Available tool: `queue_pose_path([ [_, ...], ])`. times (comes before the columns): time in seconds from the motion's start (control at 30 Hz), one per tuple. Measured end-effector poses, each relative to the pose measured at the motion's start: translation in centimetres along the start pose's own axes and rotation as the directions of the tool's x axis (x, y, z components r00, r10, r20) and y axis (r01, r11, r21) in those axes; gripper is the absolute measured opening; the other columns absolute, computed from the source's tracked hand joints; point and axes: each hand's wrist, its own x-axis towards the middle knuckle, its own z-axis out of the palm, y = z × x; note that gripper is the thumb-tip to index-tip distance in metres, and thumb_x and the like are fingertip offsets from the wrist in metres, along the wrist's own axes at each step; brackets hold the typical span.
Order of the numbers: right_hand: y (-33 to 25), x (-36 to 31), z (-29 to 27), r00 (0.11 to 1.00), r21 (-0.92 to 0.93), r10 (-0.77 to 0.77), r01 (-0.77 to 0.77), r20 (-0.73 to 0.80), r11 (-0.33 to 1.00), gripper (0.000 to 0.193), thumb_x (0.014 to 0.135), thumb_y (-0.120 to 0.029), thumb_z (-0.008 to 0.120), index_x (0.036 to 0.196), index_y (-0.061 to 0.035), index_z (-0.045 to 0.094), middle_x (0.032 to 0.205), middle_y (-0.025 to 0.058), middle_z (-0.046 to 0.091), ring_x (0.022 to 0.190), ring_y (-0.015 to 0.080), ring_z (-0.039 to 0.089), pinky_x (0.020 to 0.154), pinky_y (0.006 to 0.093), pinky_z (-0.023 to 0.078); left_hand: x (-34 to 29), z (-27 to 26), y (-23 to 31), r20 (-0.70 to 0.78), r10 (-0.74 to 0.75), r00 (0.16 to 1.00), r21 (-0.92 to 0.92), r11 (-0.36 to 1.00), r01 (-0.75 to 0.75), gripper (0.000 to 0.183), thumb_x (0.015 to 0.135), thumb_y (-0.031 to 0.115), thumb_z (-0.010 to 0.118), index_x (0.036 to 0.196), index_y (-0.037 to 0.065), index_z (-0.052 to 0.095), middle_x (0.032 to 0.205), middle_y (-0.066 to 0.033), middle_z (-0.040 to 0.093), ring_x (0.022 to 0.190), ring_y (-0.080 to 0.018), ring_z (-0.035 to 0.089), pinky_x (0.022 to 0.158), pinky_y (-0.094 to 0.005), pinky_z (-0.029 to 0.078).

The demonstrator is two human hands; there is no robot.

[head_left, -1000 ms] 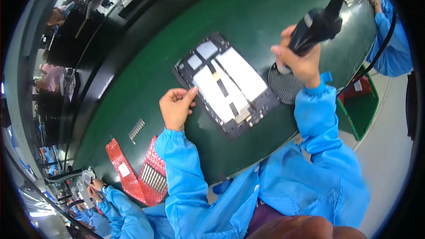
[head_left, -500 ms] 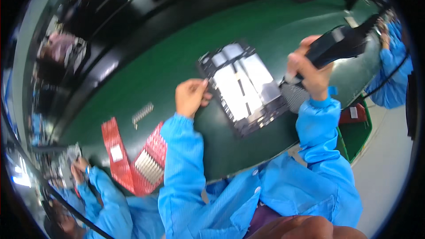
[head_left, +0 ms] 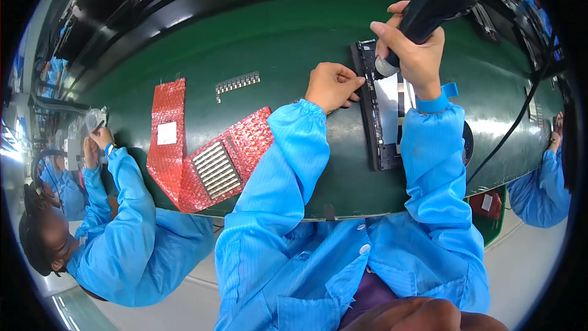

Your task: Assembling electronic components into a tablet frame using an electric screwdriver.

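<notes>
A flat black electronic device chassis [head_left: 372, 116] with silver panels lies opened on the green bench, partly hidden by my right forearm. My right hand [head_left: 416, 52] is wrapped round a corded black electric screwdriver [head_left: 438, 3], its pale lower end over the chassis's upper part. At the chassis's left edge, my left hand [head_left: 334, 87] has thumb and fingers pinched together. Its fingertips touch or nearly touch that edge; whatever lies between them is too small to make out. Past my right sleeve shows part of a round black object [head_left: 468, 144].
Left of my arm, red bubble wrap [head_left: 166, 107] holds a tray of small metal strips [head_left: 216, 170]. Behind it lies a strip of small parts [head_left: 239, 84]. The tool's cable [head_left: 511, 125] hangs at right, near a green bin [head_left: 490, 227]. Co-workers sit left [head_left: 131, 239] and right [head_left: 536, 193].
My view has turned, so the bench items appear shifted. The screwdriver has come from the chassis's right side to over its upper part. My left hand stays pinched at the left edge.
</notes>
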Motion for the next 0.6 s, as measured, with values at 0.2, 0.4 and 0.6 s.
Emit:
queue_pose_path([
  [0.2, 1.6, 0.0, 0.1, 0.999, -0.034, 0.034, -0.034, -0.003, 0.999, 0.026, 0.073, -0.001, 0.071, 0.093, 0.0019, 0.055, 0.058, 0.0027, 0.058, 0.048, 0.0087, 0.054, 0.045, 0.0216, 0.042, -0.5, 0.1, 1.0, -0.007, -0.016, 1.0, 0.055, 0.998, 0.017, 0.021, 0.077, 0.012, 0.069, 0.085, -0.006, 0.061, 0.07, -0.008, 0.063, 0.058, -0.0123, 0.063, 0.043, -0.02, 0.048],
  [0.4, 1.9, 0.2, 0.1, 0.999, -0.025, 0.032, -0.032, -0.006, 0.999, 0.026, 0.073, -0.003, 0.071, 0.092, 0.0022, 0.055, 0.058, 0.0027, 0.058, 0.048, 0.0088, 0.055, 0.047, 0.0213, 0.042, -0.3, 0.1, 0.9, -0.017, 0.014, 1.0, 0.045, 0.999, -0.013, 0.022, 0.075, 0.011, 0.067, 0.082, -0.009, 0.06, 0.068, -0.0127, 0.064, 0.057, -0.0165, 0.065, 0.043, -0.0248, 0.051],
  [0.6, 2.1, 0.1, 0.0, 0.999, -0.045, 0.04, -0.04, -0.013, 0.998, 0.024, 0.073, -0.003, 0.071, 0.091, 0.0016, 0.055, 0.058, 0.0023, 0.058, 0.048, 0.0089, 0.055, 0.047, 0.0212, 0.042, -0.4, 0.1, 0.8, -0.026, 0.012, 1.0, 0.044, 0.999, -0.011, 0.022, 0.075, 0.011, 0.068, 0.082, -0.009, 0.06, 0.069, -0.0126, 0.064, 0.059, -0.0165, 0.065, 0.044, -0.025, 0.052],
])
